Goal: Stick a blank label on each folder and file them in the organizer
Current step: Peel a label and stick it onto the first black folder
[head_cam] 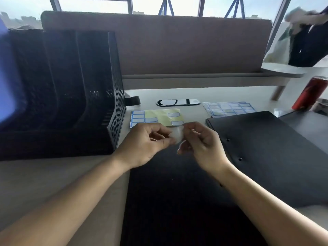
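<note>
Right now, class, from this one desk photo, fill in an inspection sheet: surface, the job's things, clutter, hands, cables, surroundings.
Surface: pale desk, things at the back and right.
Job's things: blank label lifted off the desk; part-used label sheet; stack of full sheets; black folder flat at right; what looks like another dark folder under the hands; black organizer at left.
Clutter: red can at the right edge.
Hands: left hand and right hand both pinch the label.
Cables: nothing seen.
Surroundings: brown divider, windows, another person at far right.
</note>
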